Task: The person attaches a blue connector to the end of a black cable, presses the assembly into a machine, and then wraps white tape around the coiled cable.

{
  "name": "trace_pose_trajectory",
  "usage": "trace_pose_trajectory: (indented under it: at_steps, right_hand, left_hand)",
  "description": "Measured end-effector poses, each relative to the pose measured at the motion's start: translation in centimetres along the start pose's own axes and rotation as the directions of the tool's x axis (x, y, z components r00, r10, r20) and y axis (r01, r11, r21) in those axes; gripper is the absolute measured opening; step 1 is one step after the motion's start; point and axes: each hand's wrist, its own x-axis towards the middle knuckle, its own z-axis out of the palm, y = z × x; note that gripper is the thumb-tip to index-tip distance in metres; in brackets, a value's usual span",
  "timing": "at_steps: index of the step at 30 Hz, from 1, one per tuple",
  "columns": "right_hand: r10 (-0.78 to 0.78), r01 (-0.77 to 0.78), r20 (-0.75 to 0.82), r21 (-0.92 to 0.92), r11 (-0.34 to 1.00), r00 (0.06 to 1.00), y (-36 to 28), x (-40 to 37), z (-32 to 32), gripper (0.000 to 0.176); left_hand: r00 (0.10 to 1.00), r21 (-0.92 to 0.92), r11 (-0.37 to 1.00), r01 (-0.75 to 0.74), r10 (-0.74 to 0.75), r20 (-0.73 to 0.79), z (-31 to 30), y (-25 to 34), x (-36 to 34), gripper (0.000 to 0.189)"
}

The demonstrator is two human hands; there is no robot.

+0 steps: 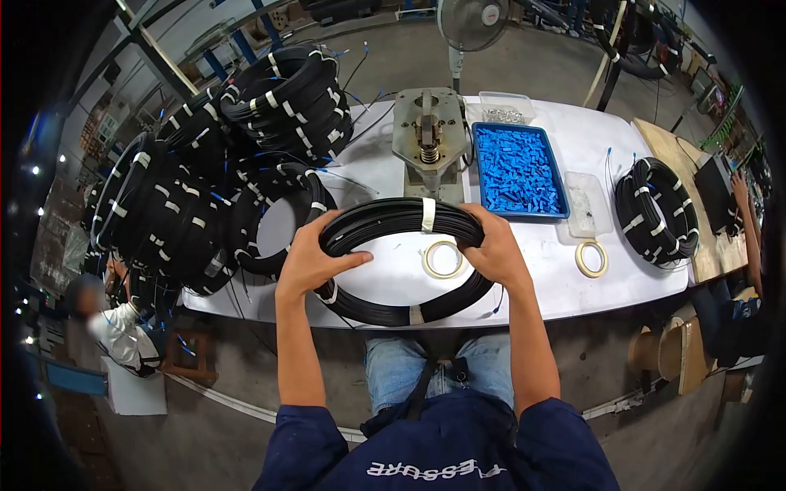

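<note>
Both of my hands hold a coil of black cable [385,313] over the near edge of the white table. My left hand [315,258] is wrapped round its left side, thumb on the inside. My right hand [495,250] grips the right side the same way. Strips of pale tape bind the coil at the far side, the near side and the left. A blue-tipped cable end sticks out near my right wrist. Through the coil's opening a roll of masking tape [443,259] shows on the table. Some of each hand's fingers are hidden under the coil.
A metal press [427,135] stands beyond the coil. Beside it is a blue tray [565,214] of small blue connectors. Taped cable coils [286,102] are stacked at left; another coil [655,213] and a second tape roll [591,259] lie right. Other people work at both sides.
</note>
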Motion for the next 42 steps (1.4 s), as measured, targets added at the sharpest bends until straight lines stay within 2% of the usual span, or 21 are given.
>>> trace_pose_trajectory:
  at_steps: [1,2,4,5,7,8,10,12,14,16,17,20,22,25,27,30,32,36,38,40,42]
  right_hand:
    - [-0.024,0.024,0.006,-0.023,0.999,1.000,0.3,0.1,0.2,0.050]
    - [-0.031,0.032,0.007,-0.023,0.999,0.999,0.0,0.2,0.3,0.050]
    - [0.067,-0.057,-0.046,0.182,0.982,0.997,-0.7,0.1,0.5,0.052]
    - [0.066,-0.056,-0.048,0.181,0.982,0.997,0.2,-0.2,1.0,0.052]
    - [0.094,-0.082,-0.109,0.108,0.991,0.990,3.4,-1.2,2.4,0.053]
    - [0.295,-0.292,-0.023,0.098,0.951,0.955,4.1,-1.8,2.7,0.053]
    - [0.335,-0.312,-0.018,0.314,0.897,0.942,6.0,-2.7,3.9,0.045]
    - [0.324,-0.319,0.044,0.343,0.884,0.945,5.4,-2.5,3.2,0.047]
    - [0.316,-0.331,0.104,0.377,0.865,0.943,5.2,-3.2,3.1,0.049]
    - [0.273,-0.313,0.159,0.578,0.753,0.949,5.4,-3.6,2.9,0.059]
    - [0.228,-0.306,0.205,0.575,0.759,0.952,5.9,-3.8,2.7,0.061]
    - [0.276,-0.330,0.184,0.625,0.708,0.943,7.4,-5.2,3.5,0.059]
    - [0.292,-0.321,0.151,0.613,0.722,0.944,8.1,-6.0,4.3,0.053]
    - [0.311,-0.236,-0.028,0.589,0.773,0.950,6.7,-5.8,5.0,0.042]
    - [0.309,-0.228,-0.045,0.575,0.785,0.950,4.8,-5.1,3.7,0.043]
    - [0.292,-0.220,-0.068,0.500,0.837,0.954,2.8,-4.0,1.5,0.047]
    - [0.210,-0.152,-0.103,0.400,0.904,0.972,1.7,-3.2,0.5,0.048]
    - [0.190,-0.133,-0.112,0.391,0.911,0.975,-0.8,-1.4,-1.2,0.047]
    - [0.177,-0.119,-0.111,0.399,0.909,0.978,-1.9,-0.6,-2.0,0.047]
    - [0.119,-0.051,-0.154,0.388,0.920,0.981,-2.9,0.1,-2.8,0.047]
    - [-0.088,0.115,-0.212,0.121,0.986,0.973,-4.7,1.5,-3.9,0.042]
  left_hand:
    - [1.000,-0.016,0.999,-0.028,0.029,0.013,-0.3,0.4,0.2,0.050]
    - [0.999,-0.015,0.999,-0.031,0.031,0.006,-0.1,0.1,0.1,0.050]
    - [0.992,-0.041,0.999,-0.026,0.021,-0.127,0.7,-1.4,0.0,0.033]
    - [0.984,-0.080,0.995,-0.060,0.046,-0.174,1.0,-2.2,0.0,0.025]
    - [0.978,-0.072,0.997,-0.037,0.021,-0.209,1.0,-3.4,-0.3,0.024]
    - [0.970,-0.064,0.998,-0.014,-0.002,-0.243,0.9,-3.9,-0.5,0.023]
    - [0.968,-0.078,0.997,0.000,-0.019,-0.252,0.8,-4.9,-0.9,0.023]
    - [0.962,-0.176,0.983,-0.041,-0.009,-0.273,0.8,-5.3,-1.4,0.024]
    - [0.959,-0.164,0.987,0.001,-0.047,-0.280,0.8,-5.5,-2.0,0.024]
    - [0.956,-0.226,0.974,0.012,-0.077,-0.283,0.6,-5.6,-2.0,0.024]
    - [0.957,-0.221,0.974,0.041,-0.103,-0.272,0.6,-5.9,-1.9,0.023]
    - [0.963,-0.285,0.957,0.058,-0.129,-0.236,0.5,-6.5,-1.9,0.021]
    - [0.962,-0.283,0.958,0.052,-0.123,-0.242,0.7,-6.5,-2.0,0.019]
    - [0.957,-0.291,0.957,0.023,-0.106,-0.272,0.8,-6.6,-2.6,0.016]
    - [0.957,-0.414,0.905,0.102,-0.203,-0.207,1.3,-7.0,-3.3,0.017]
    - [0.973,-0.421,0.888,0.185,-0.227,-0.051,0.2,-5.6,-4.0,0.022]
    - [0.986,-0.429,0.892,0.141,-0.167,-0.024,-0.1,-5.5,-3.5,0.026]
    - [0.965,-0.540,0.837,0.090,-0.208,-0.162,0.6,-4.6,-2.4,0.022]
    - [0.943,-0.571,0.818,-0.064,-0.137,-0.303,0.5,-3.5,-2.2,0.018]
    - [0.936,-0.574,0.812,-0.108,-0.111,-0.333,0.3,-2.9,-1.8,0.016]
    - [0.928,-0.651,0.732,-0.201,-0.071,-0.367,0.2,-2.9,-1.7,0.016]
